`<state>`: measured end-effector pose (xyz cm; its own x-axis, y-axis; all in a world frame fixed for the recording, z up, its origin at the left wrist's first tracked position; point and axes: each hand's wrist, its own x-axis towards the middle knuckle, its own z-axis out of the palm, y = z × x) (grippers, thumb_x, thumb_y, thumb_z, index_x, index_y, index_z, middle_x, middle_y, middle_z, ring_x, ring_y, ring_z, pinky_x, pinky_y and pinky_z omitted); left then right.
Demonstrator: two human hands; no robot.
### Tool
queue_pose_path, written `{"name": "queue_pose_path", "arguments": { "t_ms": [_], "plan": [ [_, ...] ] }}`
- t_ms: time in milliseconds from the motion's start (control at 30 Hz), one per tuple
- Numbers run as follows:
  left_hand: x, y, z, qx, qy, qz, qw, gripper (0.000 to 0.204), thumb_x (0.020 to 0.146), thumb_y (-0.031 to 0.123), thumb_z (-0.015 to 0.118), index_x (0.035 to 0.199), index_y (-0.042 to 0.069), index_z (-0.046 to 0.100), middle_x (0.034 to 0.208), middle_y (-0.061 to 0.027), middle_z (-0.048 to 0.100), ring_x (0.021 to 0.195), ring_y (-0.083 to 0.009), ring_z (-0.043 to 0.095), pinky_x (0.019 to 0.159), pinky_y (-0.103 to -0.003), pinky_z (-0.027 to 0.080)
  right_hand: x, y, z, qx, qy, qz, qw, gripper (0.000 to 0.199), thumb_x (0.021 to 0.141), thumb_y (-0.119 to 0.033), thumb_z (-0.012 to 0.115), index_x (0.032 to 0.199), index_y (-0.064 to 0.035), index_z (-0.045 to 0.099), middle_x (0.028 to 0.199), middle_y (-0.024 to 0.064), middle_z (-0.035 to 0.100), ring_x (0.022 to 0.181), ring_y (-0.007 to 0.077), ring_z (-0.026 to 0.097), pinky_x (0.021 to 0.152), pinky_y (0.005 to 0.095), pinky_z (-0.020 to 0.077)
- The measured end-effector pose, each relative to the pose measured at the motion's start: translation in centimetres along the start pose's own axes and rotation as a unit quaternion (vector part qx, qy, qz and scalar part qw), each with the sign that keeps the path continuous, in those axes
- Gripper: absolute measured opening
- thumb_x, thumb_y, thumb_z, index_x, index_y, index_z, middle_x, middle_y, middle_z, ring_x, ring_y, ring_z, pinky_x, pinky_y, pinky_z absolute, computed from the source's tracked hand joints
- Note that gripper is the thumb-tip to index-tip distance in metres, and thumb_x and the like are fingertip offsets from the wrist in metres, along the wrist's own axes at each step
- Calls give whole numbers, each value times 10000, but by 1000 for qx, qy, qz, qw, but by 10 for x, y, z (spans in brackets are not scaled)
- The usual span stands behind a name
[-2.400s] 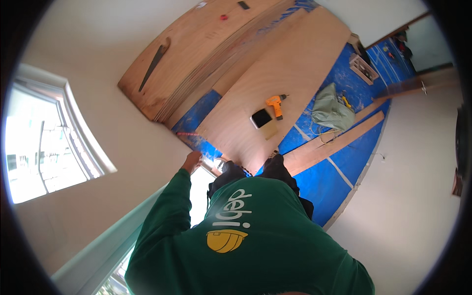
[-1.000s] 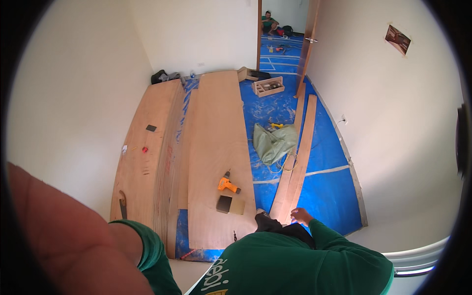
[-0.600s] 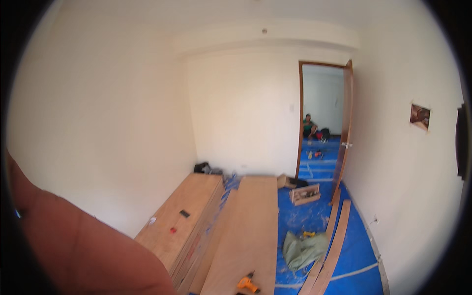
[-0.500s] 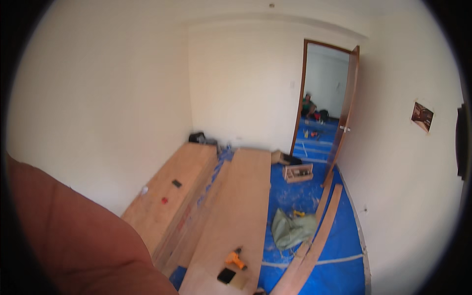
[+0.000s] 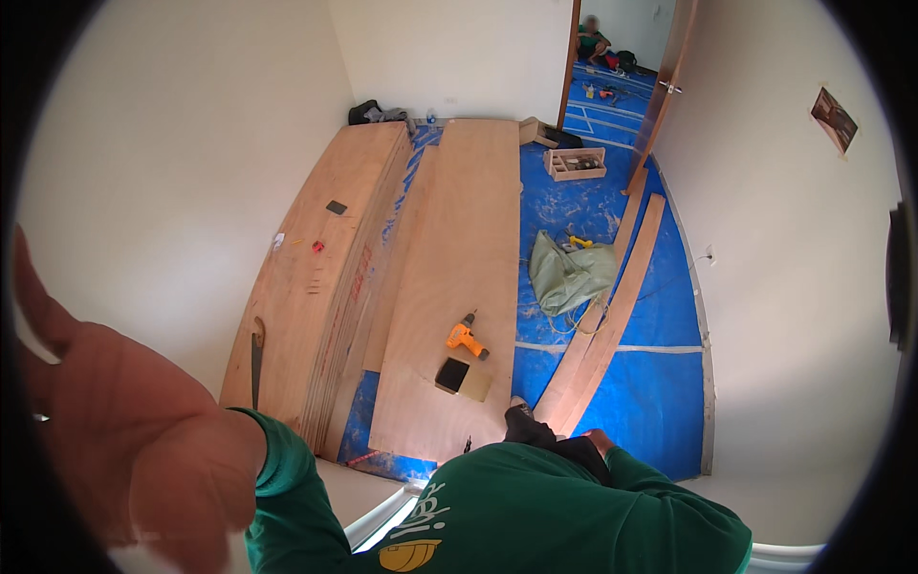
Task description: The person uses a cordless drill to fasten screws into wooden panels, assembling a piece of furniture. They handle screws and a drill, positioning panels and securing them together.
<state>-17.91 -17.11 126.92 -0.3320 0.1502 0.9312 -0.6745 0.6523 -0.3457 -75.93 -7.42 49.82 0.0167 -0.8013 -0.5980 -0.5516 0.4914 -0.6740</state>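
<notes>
My left hand [image 5: 143, 421] is raised close to the camera at the left and looks very large. Its fingers are apart, with a gap of wall showing between them, and the dark rim cuts off their tips. No held object shows in it; a small shiny spot near its edge is too unclear to name. My right hand [image 5: 600, 440] is low beside my dark trousers, mostly hidden by my green sleeve, so its fingers cannot be made out. In front of me, an orange cordless drill [image 5: 467, 338] and an open small box [image 5: 463, 377] lie on a plywood sheet [image 5: 459, 239].
Left, a plywood stack [image 5: 354, 182] bears a handsaw [image 5: 257, 359], a dark flat object [image 5: 337, 207] and a red item [image 5: 318, 247]. On the blue floor covering [image 5: 641, 383] are a green sack [image 5: 564, 273], long boards [image 5: 612, 335] and a wooden toolbox [image 5: 576, 165]. A person [image 5: 593, 40] sits beyond the open door [image 5: 667, 86].
My view has tilted down, bringing my green shirt, my right hand and the handsaw into sight. More of my left hand and its sleeve now shows. The drill and box stay put.
</notes>
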Motion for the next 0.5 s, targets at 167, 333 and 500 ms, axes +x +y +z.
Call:
{"name": "queue_pose_path", "arguments": {
  "t_ms": [167,333,500],
  "plan": [
    [-183,48,6,28,-60,-459,886,375,1118,244,666,1412,12,697,1420,-135,636,1376,-280,584,1139,-414,482,-13,4,7,67,-28,-1,997,374,931,-385,757,875,-17,800,810,165,779,760,200,703,742,444,538],
    [-500,163,-11,-31,-506,-705,497,585,1049,485,709,1367,-6,707,1315,-240,728,1229,-328,709,1050,-434,550,-18,41,9,-43,-41,-33,998,444,952,-465,703,855,-40,789,843,190,781,794,301,746,752,476,532],
    [-642,369,-85,-230,-622,-741,101,665,967,580,762,1388,67,718,1144,-160,791,1002,-307,751,915,-428,596,-13,47,3,-133,-70,-26,988,526,968,-548,619,853,-63,787,924,224,778,908,423,752,800,504,542]
  ]
}}
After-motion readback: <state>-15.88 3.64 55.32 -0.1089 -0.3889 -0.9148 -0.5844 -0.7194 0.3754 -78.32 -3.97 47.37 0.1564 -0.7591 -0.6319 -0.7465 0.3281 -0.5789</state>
